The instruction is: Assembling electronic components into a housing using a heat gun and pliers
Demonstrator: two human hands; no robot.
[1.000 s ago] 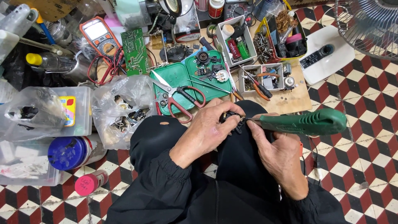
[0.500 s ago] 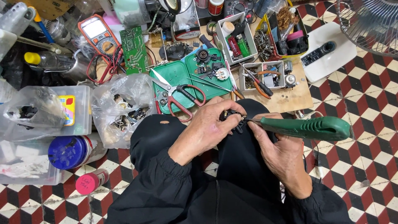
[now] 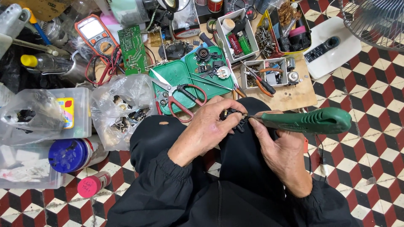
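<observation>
Iron tip met the part held over my lap.
My left hand (image 3: 206, 130) pinched the small black part (image 3: 234, 120); my right hand (image 3: 282, 155) clenched the green soldering iron (image 3: 311, 121), its long axis running rightward from the part.

One camera only, worn on my head, looking steeply down over my lap at close range. My hands sit just right of centre, the low wooden board (image 3: 294, 94) lies toward 12 o'clock, and the checkered floor (image 3: 370, 168) fills 3 to 5 o'clock.

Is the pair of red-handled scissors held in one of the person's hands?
No: the scissors lie on the green tin, while the right hand holds a green tool.
</observation>
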